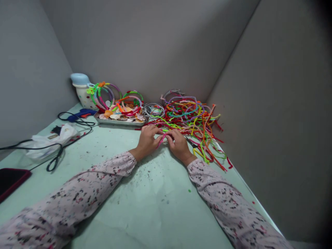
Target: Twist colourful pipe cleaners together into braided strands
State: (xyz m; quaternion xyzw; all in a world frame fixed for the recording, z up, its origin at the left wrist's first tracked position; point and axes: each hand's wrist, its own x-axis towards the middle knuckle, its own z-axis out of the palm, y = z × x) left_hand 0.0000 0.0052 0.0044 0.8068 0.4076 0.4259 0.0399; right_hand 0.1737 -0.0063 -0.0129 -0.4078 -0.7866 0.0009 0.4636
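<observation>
My left hand (pixel 147 138) and my right hand (pixel 178 145) meet at the middle of the pale green table (pixel 145 200). Both pinch a pink pipe cleaner (pixel 162 139) held between them, fingers curled round it. Just beyond the hands lies a loose heap of coloured pipe cleaners (pixel 192 121) in red, green, yellow, orange and purple. Small dark scissors (pixel 191 142) lie by my right hand, at the heap's edge.
A metal tray (pixel 119 121) with wrapped headbands and small decorations stands at the back, a white and blue container (pixel 81 88) behind it. Bare metal hoops (pixel 154 110) lie beside the tray. Black cables (pixel 62 145), a white bag (pixel 52 140) and a dark red case (pixel 10 180) are at left. Grey walls enclose the table.
</observation>
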